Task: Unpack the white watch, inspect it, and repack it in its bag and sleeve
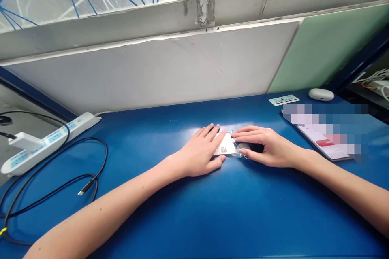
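Observation:
A small white card [228,146] with a printed square code lies on the blue tabletop, with shiny clear plastic around its edge. My left hand [199,151] rests flat across the left part of the card, its fingers stretched out and hiding that side. At the right end, the fingers and thumb of my right hand [263,145] curve around the clear plastic bag and a small round greyish piece [243,146]. The thumb tip touches near that round piece. Whether the piece sits inside the plastic, I cannot tell.
A white power strip [57,139] with a plugged-in charger [26,142] and a black cable [88,184] occupies the left. To the right are a phone [322,139], partly blurred out, a printed card [284,100] and a white earbud case [321,94]. A pale panel [152,73] borders the back.

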